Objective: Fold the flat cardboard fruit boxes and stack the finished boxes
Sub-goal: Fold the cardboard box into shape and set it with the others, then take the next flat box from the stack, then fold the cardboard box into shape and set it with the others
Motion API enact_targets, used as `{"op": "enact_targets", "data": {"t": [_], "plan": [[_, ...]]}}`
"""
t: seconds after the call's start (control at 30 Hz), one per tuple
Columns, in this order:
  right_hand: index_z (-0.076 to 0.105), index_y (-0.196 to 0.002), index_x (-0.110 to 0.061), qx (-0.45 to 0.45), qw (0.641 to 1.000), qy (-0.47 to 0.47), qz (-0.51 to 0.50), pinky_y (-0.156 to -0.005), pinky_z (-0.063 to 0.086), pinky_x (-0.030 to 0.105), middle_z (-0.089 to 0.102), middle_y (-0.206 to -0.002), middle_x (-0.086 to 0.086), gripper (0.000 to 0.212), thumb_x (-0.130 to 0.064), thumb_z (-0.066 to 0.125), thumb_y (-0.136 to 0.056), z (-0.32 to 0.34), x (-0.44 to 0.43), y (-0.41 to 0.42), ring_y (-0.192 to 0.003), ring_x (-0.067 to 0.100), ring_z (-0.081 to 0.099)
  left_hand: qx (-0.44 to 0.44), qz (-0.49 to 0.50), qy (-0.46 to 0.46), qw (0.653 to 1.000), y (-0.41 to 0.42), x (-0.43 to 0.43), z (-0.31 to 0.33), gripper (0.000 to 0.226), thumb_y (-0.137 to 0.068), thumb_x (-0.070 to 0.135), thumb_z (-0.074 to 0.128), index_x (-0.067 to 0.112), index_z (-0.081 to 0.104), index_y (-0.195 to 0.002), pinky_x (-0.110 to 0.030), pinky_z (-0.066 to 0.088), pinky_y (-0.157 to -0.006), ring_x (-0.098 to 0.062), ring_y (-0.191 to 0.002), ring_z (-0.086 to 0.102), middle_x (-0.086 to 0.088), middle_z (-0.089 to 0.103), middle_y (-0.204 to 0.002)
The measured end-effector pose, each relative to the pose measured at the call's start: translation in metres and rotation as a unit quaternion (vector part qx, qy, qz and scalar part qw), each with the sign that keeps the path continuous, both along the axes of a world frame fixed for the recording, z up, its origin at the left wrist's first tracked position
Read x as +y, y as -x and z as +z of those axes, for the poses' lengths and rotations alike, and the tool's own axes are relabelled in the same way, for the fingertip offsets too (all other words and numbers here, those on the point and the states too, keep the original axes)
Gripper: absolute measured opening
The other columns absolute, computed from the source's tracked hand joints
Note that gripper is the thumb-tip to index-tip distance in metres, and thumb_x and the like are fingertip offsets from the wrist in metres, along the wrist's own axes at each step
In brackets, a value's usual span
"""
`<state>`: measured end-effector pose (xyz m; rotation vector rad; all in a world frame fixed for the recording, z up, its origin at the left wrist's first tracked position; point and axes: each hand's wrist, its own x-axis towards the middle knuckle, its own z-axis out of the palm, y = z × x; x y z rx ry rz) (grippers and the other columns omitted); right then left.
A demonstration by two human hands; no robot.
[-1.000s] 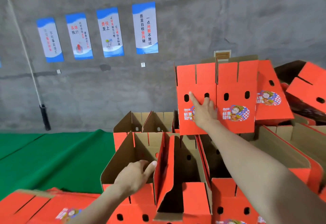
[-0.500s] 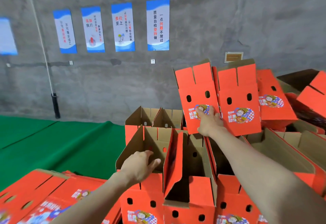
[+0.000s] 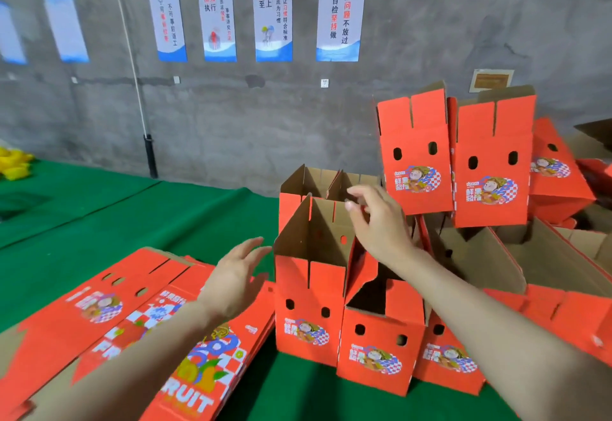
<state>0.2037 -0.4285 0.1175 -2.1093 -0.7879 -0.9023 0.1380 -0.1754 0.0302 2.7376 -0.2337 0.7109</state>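
Folded red fruit boxes stand in rows on the green floor covering. An upper box [image 3: 415,155] sits on top of the rows at the back, beside a second upper box [image 3: 491,168]. My right hand [image 3: 377,221] hovers in the air above the open front boxes, fingers loosely spread, holding nothing. My left hand [image 3: 236,274] is open and flat, just left of the nearest front box [image 3: 308,308], not touching it. A pile of flat unfolded red boxes [image 3: 109,318] lies at the lower left under my left forearm.
A grey concrete wall with blue and white posters [image 3: 341,9] stands behind. A white pole [image 3: 132,56] leans against it. Green carpet [image 3: 99,208] spreads to the left, with something yellow [image 3: 13,162] at its far edge. More boxes are heaped at the right [image 3: 559,172].
My right hand has let go of the upper box and drawn back toward me. My left hand has come off the front box's edge and moved left. The view has swung left and down.
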Motion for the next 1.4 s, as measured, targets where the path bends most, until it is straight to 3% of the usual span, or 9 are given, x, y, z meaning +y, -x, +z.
{"op": "enact_targets", "data": {"t": [0.17,0.3,0.5,0.67,0.73,0.9,1.0,1.23,1.4], "plan": [[0.068,-0.099,-0.007,0.026,0.972,0.193,0.132,-0.082,0.047,0.031,0.067,-0.097,0.007,0.016,-0.012,0.058,-0.087,-0.074,0.037,0.087,-0.091,0.026,0.064,0.248,0.275,-0.048,0.928,0.083,0.108,-0.078,0.067,-0.096,0.046,0.044,0.017,0.018,-0.150,-0.043,0.019,-0.116,-0.023,-0.147,0.010,-0.004,0.003,-0.161],[0.063,-0.115,-0.013,0.156,0.948,0.230,0.157,-0.095,0.040,0.028,0.061,-0.116,0.002,0.024,-0.020,0.049,-0.096,-0.117,0.070,0.124,-0.108,0.018,0.054,0.307,0.288,-0.088,0.903,0.129,0.142,-0.118,0.070,-0.097,0.048,0.036,0.027,-0.001,-0.152,-0.052,0.012,-0.116,-0.021,-0.148,-0.007,0.003,-0.014,-0.160],[0.058,-0.122,-0.017,0.250,0.918,0.278,0.135,-0.097,0.039,0.028,0.053,-0.127,-0.001,0.027,-0.023,0.046,-0.098,-0.158,0.109,0.157,-0.118,0.016,0.047,0.329,0.233,-0.099,0.910,0.170,0.089,-0.150,0.065,-0.082,0.060,0.012,0.049,0.015,-0.146,-0.040,0.022,-0.110,-0.018,-0.143,0.016,0.010,0.014,-0.157],[0.055,-0.125,-0.015,0.289,0.882,0.356,0.104,-0.096,0.041,0.033,0.050,-0.128,0.004,0.030,-0.020,0.045,-0.097,-0.179,0.114,0.167,-0.120,0.022,0.046,0.240,0.143,-0.140,0.950,0.204,0.060,-0.144,0.049,-0.075,0.060,0.060,0.043,0.061,-0.121,-0.043,0.053,-0.076,-0.025,-0.102,0.062,-0.003,0.061,-0.116],[0.049,-0.131,-0.017,0.320,0.870,0.369,0.071,-0.100,0.039,0.033,0.044,-0.134,0.003,0.036,-0.018,0.047,-0.095,-0.191,0.113,0.167,-0.124,0.023,0.042,0.238,0.137,-0.060,0.960,0.208,0.073,-0.153,0.046,-0.092,0.046,0.049,0.040,0.043,-0.137,-0.034,0.043,-0.096,-0.019,-0.120,0.049,0.003,0.048,-0.132],[0.013,-0.152,-0.026,0.557,0.807,0.194,0.030,-0.094,0.048,0.032,0.046,-0.136,0.005,0.069,-0.017,0.052,-0.095,-0.215,0.111,0.178,-0.118,0.020,0.051,0.288,0.153,-0.029,0.945,0.210,0.111,-0.160,0.055,-0.096,0.037,0.042,0.034,0.024,-0.148,-0.036,0.017,-0.116,-0.013,-0.146,0.014,0.008,0.011,-0.159],[0.031,-0.147,-0.026,0.617,0.784,0.066,0.026,-0.065,0.051,0.023,0.056,-0.118,-0.003,0.063,-0.004,0.055,-0.092,-0.214,0.111,0.183,-0.099,0.012,0.057,0.343,0.137,-0.023,0.929,0.218,0.117,-0.161,0.058,-0.096,0.038,0.045,0.033,0.022,-0.149,-0.045,0.008,-0.119,-0.014,-0.148,0.002,0.006,0.003,-0.160],[0.058,-0.129,-0.007,0.599,0.793,-0.098,0.044,-0.079,0.044,0.016,0.055,-0.127,0.007,0.045,0.011,0.052,-0.089,-0.154,0.110,0.175,-0.105,0.018,0.055,0.230,0.090,0.069,0.967,0.229,0.104,-0.082,0.053,-0.093,0.058,0.041,0.033,0.044,-0.139,-0.045,0.013,-0.118,-0.008,-0.141,0.028,0.007,0.030,-0.153],[0.063,-0.123,-0.003,0.580,0.806,-0.118,0.029,-0.094,0.039,0.018,0.055,-0.136,0.010,0.033,0.000,0.057,-0.090,-0.105,0.094,0.164,-0.120,0.021,0.054,0.118,0.009,0.154,0.981,0.240,0.081,0.005,0.060,-0.083,0.060,0.037,0.022,0.065,-0.121,-0.008,0.039,-0.090,0.004,-0.109,0.055,0.011,0.064,-0.121]]}}
